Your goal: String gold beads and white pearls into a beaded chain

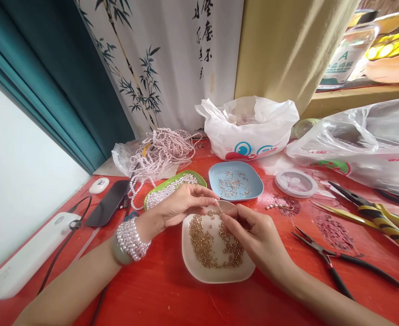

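Above the white dish (196,274) of small gold beads (202,244), my two hands meet with their fingertips close together. My left hand (186,201), wearing a wrapped pearl-bead bracelet (133,240), pinches a thin wire-like piece (220,207) between thumb and fingers. On the right, my right hand (250,228) is closed too, its thumb and forefinger pinching the lower end of that piece. Its exact kind is too small to tell. Behind the left hand lies a green dish (199,176) of pale pearl beads (172,190). A blue dish (254,188) beyond holds small metal pins (231,185).
Pliers (325,253), tweezers (345,215) and yellow-black pliers (372,210) lie on the right of the red table (145,290). A spool (296,183) and short bead strand (279,207) sit nearer. Pink bead strands (165,149), phone (107,203), power strip (30,253) are left; plastic bags (250,131) behind.
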Action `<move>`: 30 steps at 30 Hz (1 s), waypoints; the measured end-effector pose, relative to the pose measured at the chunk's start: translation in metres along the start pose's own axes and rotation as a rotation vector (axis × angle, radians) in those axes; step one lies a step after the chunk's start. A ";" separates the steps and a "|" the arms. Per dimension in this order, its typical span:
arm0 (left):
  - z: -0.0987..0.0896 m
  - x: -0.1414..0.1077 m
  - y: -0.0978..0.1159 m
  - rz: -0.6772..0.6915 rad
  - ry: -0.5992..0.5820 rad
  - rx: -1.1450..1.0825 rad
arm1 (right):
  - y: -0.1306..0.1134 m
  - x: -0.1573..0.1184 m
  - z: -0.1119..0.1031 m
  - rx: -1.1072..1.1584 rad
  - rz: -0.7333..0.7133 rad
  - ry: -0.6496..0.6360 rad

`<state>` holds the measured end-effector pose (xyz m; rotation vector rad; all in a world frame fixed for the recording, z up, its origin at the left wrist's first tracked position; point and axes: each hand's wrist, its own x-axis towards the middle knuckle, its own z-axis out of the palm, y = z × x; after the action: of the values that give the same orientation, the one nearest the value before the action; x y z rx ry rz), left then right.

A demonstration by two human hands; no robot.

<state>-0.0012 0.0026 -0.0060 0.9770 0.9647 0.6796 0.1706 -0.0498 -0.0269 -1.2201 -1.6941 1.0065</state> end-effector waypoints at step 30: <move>0.008 -0.010 0.005 0.325 0.017 0.441 | 0.003 0.002 -0.001 0.156 -0.009 -0.015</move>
<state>0.0015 -0.0068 0.0039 1.5418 1.0022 0.7598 0.1724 -0.0475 -0.0289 -1.1051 -1.5994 1.1225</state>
